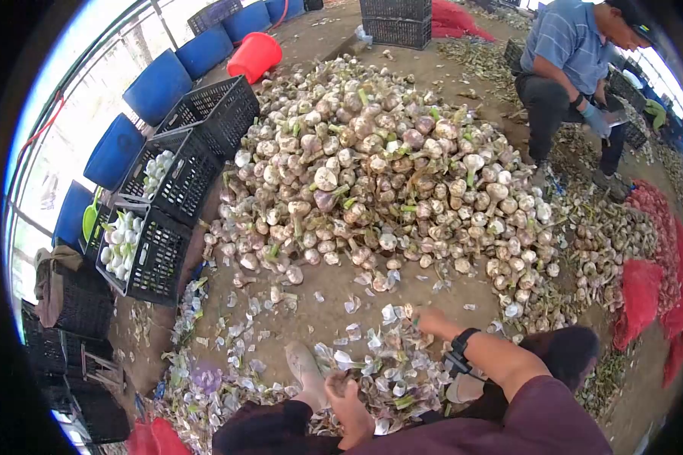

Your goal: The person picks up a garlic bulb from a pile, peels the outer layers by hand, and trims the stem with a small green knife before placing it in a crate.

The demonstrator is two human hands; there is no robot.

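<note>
My left hand [347,402] is low in front of me, beside my left shoe, with its fingers curled closed. What lies inside them is too small and hidden to name. My right hand [434,324] reaches forward over the litter of peeled skins, its fingers closed; a small pale brownish piece shows at the fingertips, and I cannot make out what it is. Papery garlic skins and cut stalks [402,379] cover the ground between and below both hands. Ahead of them rises a large heap of garlic bulbs [372,167], many with short green or dry stems.
Black crates [193,171] stand to the left, and a crate holds peeled white garlic [121,246]. Blue barrels [155,87] and a red bucket [255,58] sit behind. Another person [573,72] sits at right with gloved hand and blade. Red mesh sacks [641,296] lie nearby.
</note>
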